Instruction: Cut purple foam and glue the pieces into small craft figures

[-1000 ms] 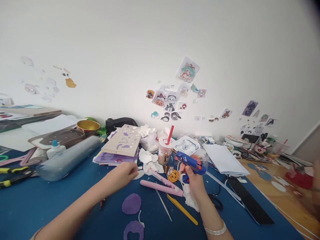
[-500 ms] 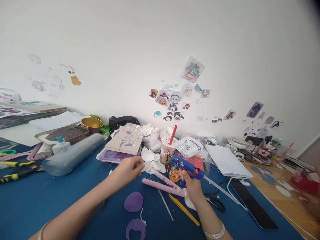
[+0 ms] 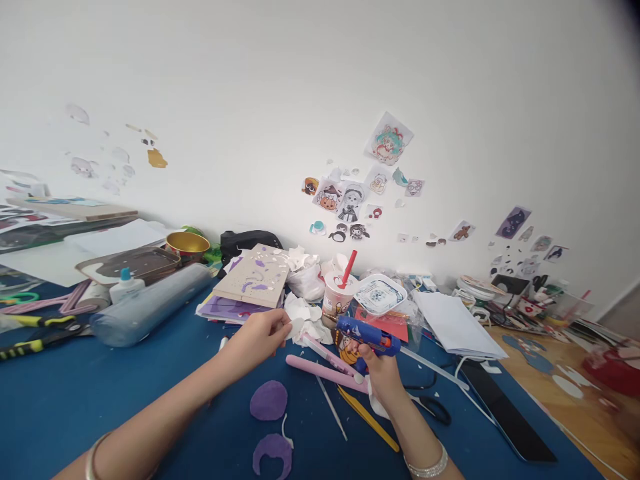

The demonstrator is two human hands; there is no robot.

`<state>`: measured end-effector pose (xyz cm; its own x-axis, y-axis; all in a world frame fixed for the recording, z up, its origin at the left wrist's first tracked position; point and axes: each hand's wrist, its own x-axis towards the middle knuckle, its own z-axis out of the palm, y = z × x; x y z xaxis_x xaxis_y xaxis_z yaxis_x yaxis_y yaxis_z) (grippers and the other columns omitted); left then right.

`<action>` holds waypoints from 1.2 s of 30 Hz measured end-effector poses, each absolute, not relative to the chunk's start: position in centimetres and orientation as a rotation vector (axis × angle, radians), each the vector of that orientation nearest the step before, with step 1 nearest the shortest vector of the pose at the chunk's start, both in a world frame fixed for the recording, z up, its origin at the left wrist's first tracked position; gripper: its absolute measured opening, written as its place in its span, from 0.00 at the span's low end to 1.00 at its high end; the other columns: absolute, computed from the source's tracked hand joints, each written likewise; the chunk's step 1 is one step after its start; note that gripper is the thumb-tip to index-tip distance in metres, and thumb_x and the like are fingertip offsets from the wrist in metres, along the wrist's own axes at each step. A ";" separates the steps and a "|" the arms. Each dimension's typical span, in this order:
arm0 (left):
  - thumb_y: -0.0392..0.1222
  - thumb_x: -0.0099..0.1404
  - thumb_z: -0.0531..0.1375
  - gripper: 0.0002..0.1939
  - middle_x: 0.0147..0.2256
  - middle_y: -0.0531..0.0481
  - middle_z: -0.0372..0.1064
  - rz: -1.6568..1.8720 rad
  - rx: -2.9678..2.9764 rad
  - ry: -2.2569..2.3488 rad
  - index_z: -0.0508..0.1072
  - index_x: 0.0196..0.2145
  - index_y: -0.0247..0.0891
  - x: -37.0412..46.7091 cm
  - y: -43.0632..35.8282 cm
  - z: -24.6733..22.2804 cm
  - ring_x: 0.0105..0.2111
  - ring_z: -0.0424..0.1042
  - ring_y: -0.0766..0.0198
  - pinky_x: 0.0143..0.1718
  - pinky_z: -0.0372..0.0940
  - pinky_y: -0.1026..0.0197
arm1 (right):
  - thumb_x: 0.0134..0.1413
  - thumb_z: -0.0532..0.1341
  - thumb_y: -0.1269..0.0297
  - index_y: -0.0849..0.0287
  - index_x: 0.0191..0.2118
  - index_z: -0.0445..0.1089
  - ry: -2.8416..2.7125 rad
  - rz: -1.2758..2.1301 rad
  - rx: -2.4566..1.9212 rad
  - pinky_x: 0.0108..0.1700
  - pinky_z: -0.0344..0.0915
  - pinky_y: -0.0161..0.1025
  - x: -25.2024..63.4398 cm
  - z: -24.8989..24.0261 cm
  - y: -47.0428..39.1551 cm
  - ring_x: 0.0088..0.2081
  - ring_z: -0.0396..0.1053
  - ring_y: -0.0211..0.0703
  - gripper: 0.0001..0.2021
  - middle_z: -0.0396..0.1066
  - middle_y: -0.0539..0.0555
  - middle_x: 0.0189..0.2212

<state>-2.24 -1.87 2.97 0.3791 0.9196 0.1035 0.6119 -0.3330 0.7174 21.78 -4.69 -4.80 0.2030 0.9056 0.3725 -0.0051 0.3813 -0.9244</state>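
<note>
My right hand (image 3: 376, 363) is wrapped round the handle of a blue hot glue gun (image 3: 367, 334), whose nozzle points left. A clear glue stick (image 3: 435, 368) sticks out of its back end. To the left, my left hand (image 3: 265, 333) is closed, with thumb and forefinger pinching a small white piece (image 3: 297, 327); its material is hard to make out. Below the hands lie a pink rod-shaped tool (image 3: 320, 372), yellow tweezers (image 3: 369, 419) and a thin white stick (image 3: 331, 408). Two purple cut-outs, an oval (image 3: 269, 401) and a crescent (image 3: 265, 460), rest on the blue table.
A cup (image 3: 340, 293) with a red straw stands behind the glue gun, beside a white lid (image 3: 380, 295) and crumpled white scraps (image 3: 303, 310). Black-handled scissors (image 3: 434, 409) and a dark tablet (image 3: 507, 410) lie right. A clear roll (image 3: 153, 307) and pliers (image 3: 43, 337) are left.
The glue gun has moved slightly left, bringing its nozzle closer to my left hand. My left hand stays pinched on the white piece. The view has shifted a little.
</note>
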 end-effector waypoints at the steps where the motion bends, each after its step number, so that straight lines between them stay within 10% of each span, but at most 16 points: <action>1: 0.50 0.59 0.47 0.13 0.22 0.52 0.70 0.687 2.059 1.314 0.64 0.28 0.39 -2.2 -1.9 3.0 0.19 0.69 0.63 0.22 0.60 0.63 | 0.39 0.65 0.49 0.58 0.29 0.71 -1.188 0.800 -1.006 0.37 0.68 0.43 21.8 -4.8 -4.7 0.32 0.71 0.48 0.16 0.74 0.55 0.28; 15: 0.50 0.58 0.48 0.13 0.21 0.54 0.69 0.737 2.041 1.324 0.64 0.28 0.39 -2.2 -2.2 3.4 0.19 0.68 0.63 0.24 0.61 0.63 | 0.39 0.64 0.45 0.60 0.21 0.71 -1.152 0.812 -1.143 0.23 0.64 0.37 21.4 -4.9 -4.6 0.19 0.65 0.40 0.19 0.71 0.54 0.19; 25: 0.47 0.59 0.49 0.11 0.21 0.53 0.69 0.750 2.041 1.309 0.64 0.28 0.39 -2.2 -2.0 3.2 0.18 0.68 0.63 0.23 0.60 0.63 | 0.32 0.69 0.55 0.59 0.31 0.73 -0.963 0.770 -1.000 0.39 0.68 0.45 21.0 -4.6 -4.4 0.35 0.70 0.48 0.17 0.74 0.54 0.27; 36: 0.46 0.59 0.49 0.10 0.20 0.54 0.69 0.778 2.054 1.303 0.64 0.27 0.39 -2.2 -1.9 2.7 0.18 0.67 0.63 0.23 0.59 0.64 | 0.39 0.65 0.50 0.60 0.26 0.72 -0.944 0.850 -0.874 0.36 0.69 0.42 21.4 -3.7 -4.6 0.29 0.71 0.46 0.16 0.73 0.54 0.23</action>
<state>-2.23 -1.93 2.70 0.3529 0.9207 0.1663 0.5829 -0.3554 0.7307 21.39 -4.61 -3.69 0.3406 0.8883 0.3081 -0.2140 0.3924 -0.8946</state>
